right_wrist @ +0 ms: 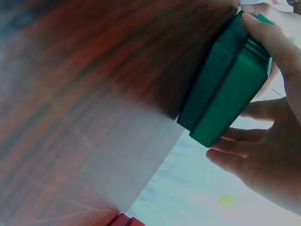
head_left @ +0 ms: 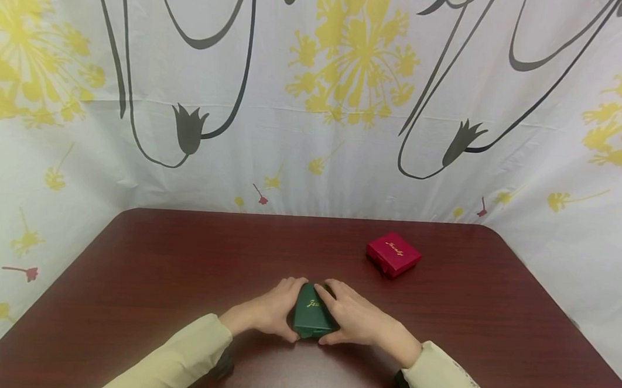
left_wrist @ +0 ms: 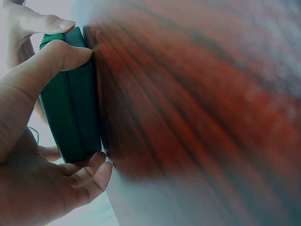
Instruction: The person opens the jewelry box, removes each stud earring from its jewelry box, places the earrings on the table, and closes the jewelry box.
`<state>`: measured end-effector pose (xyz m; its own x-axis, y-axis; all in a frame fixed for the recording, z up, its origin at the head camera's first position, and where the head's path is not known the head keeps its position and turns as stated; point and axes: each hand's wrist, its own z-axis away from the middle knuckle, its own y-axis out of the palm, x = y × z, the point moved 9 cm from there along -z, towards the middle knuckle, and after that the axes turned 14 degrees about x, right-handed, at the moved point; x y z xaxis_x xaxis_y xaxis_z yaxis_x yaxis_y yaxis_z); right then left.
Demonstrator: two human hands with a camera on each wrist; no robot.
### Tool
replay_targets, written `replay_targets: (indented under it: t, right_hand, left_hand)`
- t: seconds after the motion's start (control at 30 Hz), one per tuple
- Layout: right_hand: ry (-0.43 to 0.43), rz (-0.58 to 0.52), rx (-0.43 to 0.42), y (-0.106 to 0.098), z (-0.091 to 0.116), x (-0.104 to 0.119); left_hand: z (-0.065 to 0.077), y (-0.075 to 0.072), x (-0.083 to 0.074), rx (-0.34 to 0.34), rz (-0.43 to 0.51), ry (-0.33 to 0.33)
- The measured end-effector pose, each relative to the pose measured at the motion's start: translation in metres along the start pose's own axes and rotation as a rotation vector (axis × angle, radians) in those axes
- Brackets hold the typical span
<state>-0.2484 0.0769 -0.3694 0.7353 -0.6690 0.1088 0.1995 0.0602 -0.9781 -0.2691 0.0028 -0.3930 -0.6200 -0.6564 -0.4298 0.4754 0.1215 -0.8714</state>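
Observation:
A dark green jewelry box [head_left: 312, 322] with gold lettering on its lid lies closed on the table, between both hands. My left hand [head_left: 275, 309] holds its left side, thumb at the near edge and fingers round the far end. On the opposite side my right hand [head_left: 356, 319] grips it, with a finger over the lid covering part of the lettering. In the left wrist view, the left thumb [left_wrist: 59, 54] presses on the box's front, by the ribbed tab. The right wrist view shows the right thumb [right_wrist: 263, 33] at the box's near end.
A red jewelry box [head_left: 394, 255] with gold lettering sits closed on the table, farther back and to the right. The dark red-brown wooden table [head_left: 207, 253] has rounded far corners. Behind it and at both sides hangs a white patterned curtain [head_left: 301, 176].

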Motion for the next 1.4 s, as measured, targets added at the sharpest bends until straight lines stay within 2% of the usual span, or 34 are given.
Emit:
replay_targets:
  t: [0.3, 0.53, 0.8, 1.2, 1.4]
  right_hand:
    - [-0.012, 0.113, -0.012, 0.0, -0.009, 0.013]
    - [0.038, 0.147, 0.004, 0.0, -0.014, 0.016]
    - [0.04, 0.19, -0.008, -0.001, -0.016, 0.018]
    - [0.018, 0.164, 0.001, -0.002, -0.017, 0.015]
    - [0.018, 0.091, 0.008, -0.002, -0.017, 0.01]
  left_hand:
    - [-0.002, 0.0, 0.0, -0.007, -0.034, -0.002]
    - [-0.002, -0.001, 0.0, -0.006, -0.021, -0.013]
    - [-0.002, -0.001, -0.001, -0.02, -0.043, 0.002]
    - [-0.003, 0.0, 0.001, -0.013, -0.012, -0.015]
    - [-0.003, -0.001, 0.002, -0.013, 0.014, -0.025]
